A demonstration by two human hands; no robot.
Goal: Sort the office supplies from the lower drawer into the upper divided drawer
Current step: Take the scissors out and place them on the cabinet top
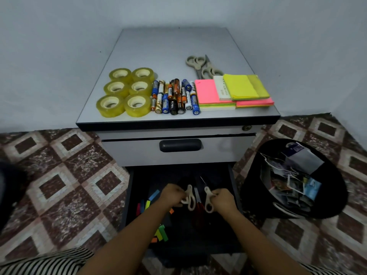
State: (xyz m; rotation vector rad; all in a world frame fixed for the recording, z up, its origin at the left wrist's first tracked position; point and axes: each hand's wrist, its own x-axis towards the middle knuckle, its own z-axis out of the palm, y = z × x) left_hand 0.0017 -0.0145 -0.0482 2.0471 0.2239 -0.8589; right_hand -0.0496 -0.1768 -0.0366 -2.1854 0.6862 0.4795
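Note:
The lower drawer of a grey cabinet stands pulled out, dark inside. My left hand grips the beige handle of one pair of scissors. My right hand grips a second beige pair of scissors, blade pointing away. A red-handled tool lies between them. Coloured sticky flags lie scattered on the drawer floor, with several more flags nearer me. The upper drawer with its dark handle is closed.
On the cabinet top sit several tape rolls, a row of batteries, two beige scissors and stacks of sticky notes. A black bin full of scraps stands to the right on the patterned tile floor.

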